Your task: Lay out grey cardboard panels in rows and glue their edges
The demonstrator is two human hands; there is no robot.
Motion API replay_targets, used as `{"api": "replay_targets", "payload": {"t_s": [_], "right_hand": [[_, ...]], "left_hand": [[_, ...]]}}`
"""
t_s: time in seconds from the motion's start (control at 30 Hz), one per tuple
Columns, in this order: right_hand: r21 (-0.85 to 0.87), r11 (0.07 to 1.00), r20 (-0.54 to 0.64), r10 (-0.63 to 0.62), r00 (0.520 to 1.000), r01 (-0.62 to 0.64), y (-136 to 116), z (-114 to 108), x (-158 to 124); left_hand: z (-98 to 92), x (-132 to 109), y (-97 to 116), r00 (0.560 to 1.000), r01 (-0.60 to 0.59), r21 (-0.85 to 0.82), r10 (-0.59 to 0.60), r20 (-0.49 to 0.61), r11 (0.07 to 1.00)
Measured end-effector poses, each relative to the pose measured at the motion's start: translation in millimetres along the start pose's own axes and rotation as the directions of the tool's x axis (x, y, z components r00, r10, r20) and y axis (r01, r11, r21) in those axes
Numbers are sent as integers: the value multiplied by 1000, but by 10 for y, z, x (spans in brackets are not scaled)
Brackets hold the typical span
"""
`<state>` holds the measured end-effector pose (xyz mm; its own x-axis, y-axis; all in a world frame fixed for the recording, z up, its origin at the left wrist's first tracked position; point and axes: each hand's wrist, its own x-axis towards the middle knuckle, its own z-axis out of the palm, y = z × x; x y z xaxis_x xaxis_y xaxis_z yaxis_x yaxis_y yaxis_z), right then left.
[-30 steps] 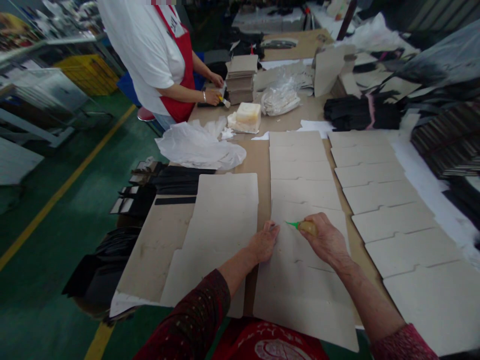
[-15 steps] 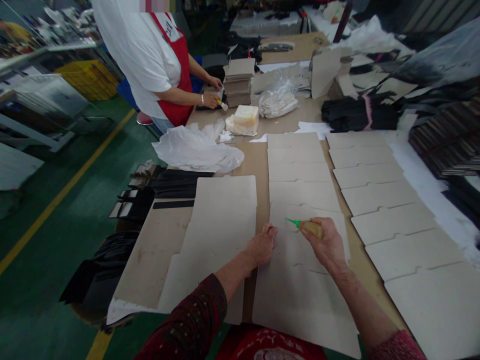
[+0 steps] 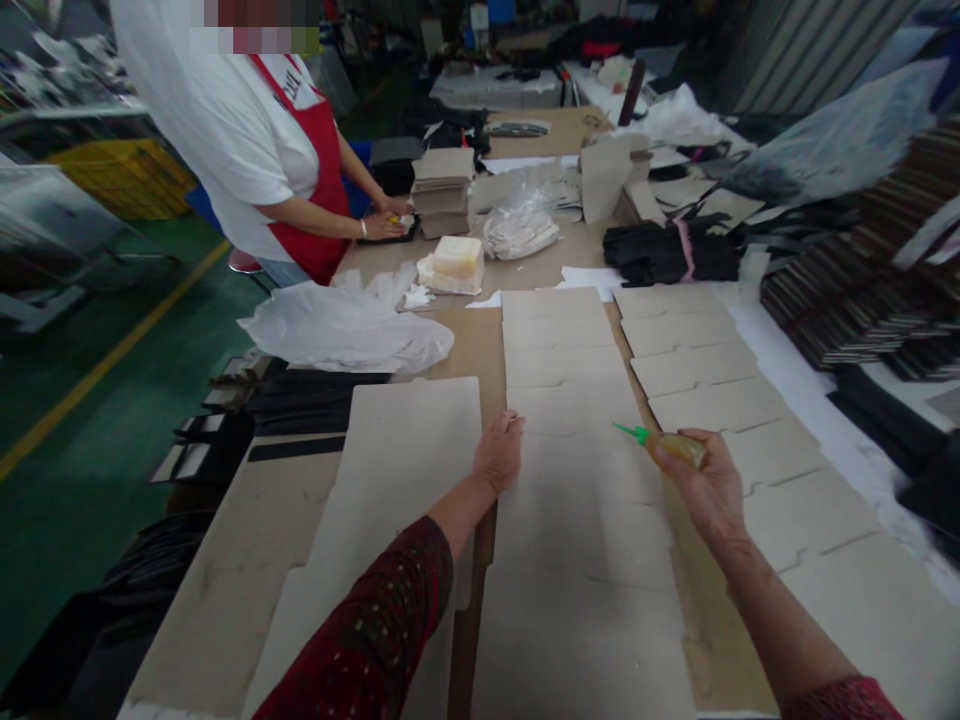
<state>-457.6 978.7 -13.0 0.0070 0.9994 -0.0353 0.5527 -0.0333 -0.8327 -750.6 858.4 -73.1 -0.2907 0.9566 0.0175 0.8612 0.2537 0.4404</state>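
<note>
My right hand [image 3: 709, 490] is wrapped round a small squeeze bottle [image 3: 679, 450] of amber liquid with a green nozzle. Its tip points left, over the middle row of overlapping grey cardboard sheets [image 3: 562, 480]. At that row's left edge is my left hand [image 3: 499, 450], fingers curled together on the border of one sheet. The fingertips' underside is hidden. Another row of overlapping sheets [image 3: 705, 350] lies to the right, partly behind my right forearm. More sheets [image 3: 412, 440] lie under and beside my left arm.
Across the table a co-worker in a red apron [image 3: 315, 180] handles a small dark piece beside a cardboard stack [image 3: 442, 185]. White plastic [image 3: 345, 325], a yellowish block [image 3: 457, 262] and black strip bundles [image 3: 667, 250] lie around. Dark stacked pieces [image 3: 840, 280] stand at right.
My right hand has moved the bottle rightward, towards the middle row's right edge. My left hand has shifted farther up the row's left edge. The view has tilted and shifted.
</note>
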Motion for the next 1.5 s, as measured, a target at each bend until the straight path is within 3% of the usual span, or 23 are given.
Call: {"api": "replay_targets", "payload": {"t_s": [0.1,0.23,0.47,0.67,0.8,1.13,1.27,1.4,1.5], "right_hand": [[-50,995,34,-83,996,84,23,39,172],[-163,973,112,-147,983,164,51,104,300],[-283,925,217,-195,957,252,31,135,451],[-464,741,351,-349,869,486,-177,95,555],[-523,672,408,-342,846,524,-254,38,601],[-318,866,359,-266,895,385,-74,-45,631],[-279,878,348,-285,893,389,-57,21,627],[-347,850,318,-291,902,397,-74,55,652],[-321,876,250,-287,925,359,-88,52,630]], "left_hand": [[161,118,-35,995,81,6,-81,-60,997],[303,105,-27,976,166,5,-164,-143,986],[304,95,-65,979,117,-13,-117,-166,993],[318,94,-58,977,104,-6,-103,-184,995],[315,87,-44,976,101,-4,-100,-193,995],[304,87,-37,977,90,-5,-89,-194,996],[307,85,-39,978,89,-6,-88,-189,996],[286,87,-25,979,94,-11,-94,-183,996],[273,89,-14,980,96,-12,-97,-175,995]]}}
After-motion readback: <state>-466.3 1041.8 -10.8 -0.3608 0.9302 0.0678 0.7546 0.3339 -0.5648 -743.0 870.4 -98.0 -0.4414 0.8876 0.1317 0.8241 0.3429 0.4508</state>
